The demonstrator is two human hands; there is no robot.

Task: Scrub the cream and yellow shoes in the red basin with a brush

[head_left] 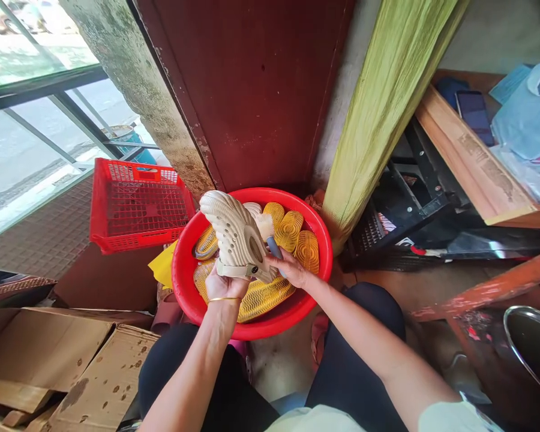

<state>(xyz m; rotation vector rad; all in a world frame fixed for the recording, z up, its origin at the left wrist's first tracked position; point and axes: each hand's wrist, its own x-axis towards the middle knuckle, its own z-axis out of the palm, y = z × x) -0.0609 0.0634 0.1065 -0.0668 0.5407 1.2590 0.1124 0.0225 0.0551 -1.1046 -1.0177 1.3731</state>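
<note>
Over a round red basin (252, 331), my left hand (227, 285) grips a cream clog (229, 225) by its heel end. The clog is tilted, with its perforated side and strap showing. My right hand (290, 268) is wrapped round the grey handle of a brush (274, 245), whose pale bristles are beside the clog. Several yellow shoe soles with wavy and ringed patterns (289, 231) lie in the basin, partly hidden by the clog and my hands.
A red plastic crate (146, 207) stands left of the basin, above cardboard boxes (49, 348). A green-yellow curtain (378, 114) hangs at the right, near a wooden drawer (477, 162) holding a phone. A metal pot (533, 348) is at the lower right.
</note>
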